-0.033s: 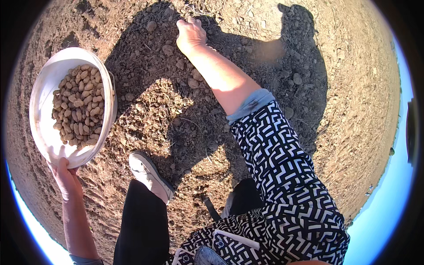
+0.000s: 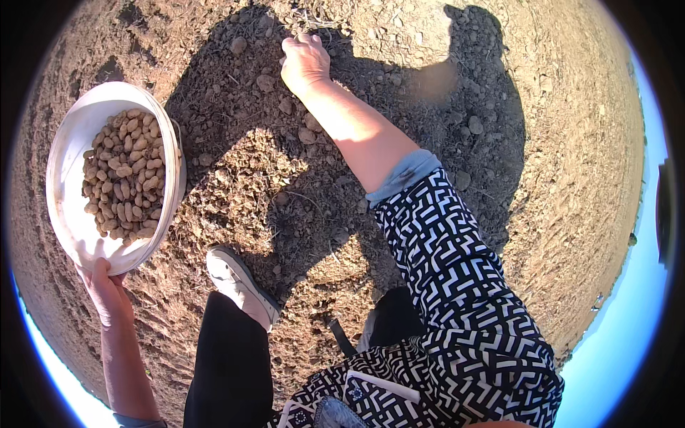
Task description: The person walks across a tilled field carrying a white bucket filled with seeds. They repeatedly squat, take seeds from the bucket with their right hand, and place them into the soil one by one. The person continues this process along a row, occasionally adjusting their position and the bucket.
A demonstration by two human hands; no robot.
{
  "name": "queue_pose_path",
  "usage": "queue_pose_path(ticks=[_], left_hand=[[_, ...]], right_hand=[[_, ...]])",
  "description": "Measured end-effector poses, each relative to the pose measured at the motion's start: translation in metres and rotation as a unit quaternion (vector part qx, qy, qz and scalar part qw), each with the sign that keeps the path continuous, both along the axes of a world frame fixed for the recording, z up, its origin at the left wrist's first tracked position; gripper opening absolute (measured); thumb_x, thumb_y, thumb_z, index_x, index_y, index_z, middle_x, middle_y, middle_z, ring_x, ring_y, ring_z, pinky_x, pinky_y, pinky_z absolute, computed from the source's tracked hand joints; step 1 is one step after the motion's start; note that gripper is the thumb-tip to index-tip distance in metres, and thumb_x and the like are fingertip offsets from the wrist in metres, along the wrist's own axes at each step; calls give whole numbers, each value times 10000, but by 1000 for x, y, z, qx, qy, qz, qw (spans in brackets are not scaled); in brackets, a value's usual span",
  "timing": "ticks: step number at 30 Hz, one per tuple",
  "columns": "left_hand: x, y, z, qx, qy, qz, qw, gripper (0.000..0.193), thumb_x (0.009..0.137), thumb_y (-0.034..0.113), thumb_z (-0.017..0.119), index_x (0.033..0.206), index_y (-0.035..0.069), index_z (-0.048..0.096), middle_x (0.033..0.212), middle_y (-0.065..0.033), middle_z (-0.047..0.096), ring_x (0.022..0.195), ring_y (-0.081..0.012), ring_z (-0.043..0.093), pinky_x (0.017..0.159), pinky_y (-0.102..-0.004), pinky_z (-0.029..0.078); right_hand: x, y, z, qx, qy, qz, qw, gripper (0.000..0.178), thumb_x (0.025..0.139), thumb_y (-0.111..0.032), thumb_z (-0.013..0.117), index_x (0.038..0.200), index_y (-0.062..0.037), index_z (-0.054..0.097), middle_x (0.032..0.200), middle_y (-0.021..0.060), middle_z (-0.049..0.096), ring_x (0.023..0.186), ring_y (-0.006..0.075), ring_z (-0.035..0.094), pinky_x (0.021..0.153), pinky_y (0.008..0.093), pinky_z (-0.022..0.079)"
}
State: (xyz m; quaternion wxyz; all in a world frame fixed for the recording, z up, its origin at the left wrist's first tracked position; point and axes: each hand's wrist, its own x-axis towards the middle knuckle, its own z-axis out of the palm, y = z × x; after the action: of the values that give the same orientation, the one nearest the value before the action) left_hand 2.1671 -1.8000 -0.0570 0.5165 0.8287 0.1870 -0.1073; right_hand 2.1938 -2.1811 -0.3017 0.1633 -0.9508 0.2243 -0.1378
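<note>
My left hand (image 2: 107, 292) grips the near rim of a white bucket (image 2: 68, 153), thumb over the edge and fingers underneath. The bucket tilts toward me, and a heap of unshelled peanuts (image 2: 125, 171) lies against its right side. Far ahead, my right hand (image 2: 305, 63) reaches down to the shaded soil (image 2: 235, 93), its fingers curled at the ground. Whatever those fingertips hold, if anything, is hidden beneath the hand. Dry stalks (image 2: 314, 21) lie just beyond it.
Loose, cloddy earth with small stones (image 2: 475, 125) spreads all around. My light shoe (image 2: 239, 282) stands on the soil between the bucket and my other leg. A dark shadow covers much of the ground around my right arm.
The view has shifted very slightly, so the bucket sits a little lower and my right hand a little farther left in the picture. Both hands keep their poses.
</note>
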Motion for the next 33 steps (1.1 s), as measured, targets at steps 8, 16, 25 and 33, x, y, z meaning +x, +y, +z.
queue_pose_path(ticks=[8, 16, 25, 33], left_hand=[[-8, -4, 21, -76, 40, -11, 996, 803, 758, -66, 412, 1480, 85, 94, 1448, -258, 267, 1172, -425, 511, 826, -427, 590], [-12, -23, 58, -191, 40, -80, 978, 807, 703, -54, 451, 1459, 25, 181, 1462, -212, 300, 1171, -485, 490, 943, -538, 509], [41, -150, 14, -256, 132, -149, 946, 693, 755, -42, 443, 1418, 18, 254, 1401, -213, 351, 1150, -360, 533, 886, -489, 556], [63, -251, -5, -111, -36, -129, 985, 790, 704, -92, 395, 1465, 70, 252, 1428, -214, 348, 1234, -329, 462, 925, -470, 486]], right_hand=[[-84, 14, 98, 242, -312, -43, 918, 110, 848, -95, 662, 867, -49, 563, 665, 74, 616, 568, 173, 601, 536, 283, 502], [-72, 67, 215, 149, -472, 146, 857, 240, 860, -204, 658, 1079, -105, 659, 978, 127, 681, 830, 197, 670, 736, 271, 579], [-182, -166, 3, 132, -57, -173, 974, 376, 802, -108, 606, 1175, -64, 583, 1146, 183, 598, 1085, 337, 559, 949, 388, 453], [-92, -245, -46, 131, -57, -205, 968, 298, 803, -158, 584, 1087, -86, 639, 1069, 156, 636, 1073, 325, 560, 914, 406, 458]])
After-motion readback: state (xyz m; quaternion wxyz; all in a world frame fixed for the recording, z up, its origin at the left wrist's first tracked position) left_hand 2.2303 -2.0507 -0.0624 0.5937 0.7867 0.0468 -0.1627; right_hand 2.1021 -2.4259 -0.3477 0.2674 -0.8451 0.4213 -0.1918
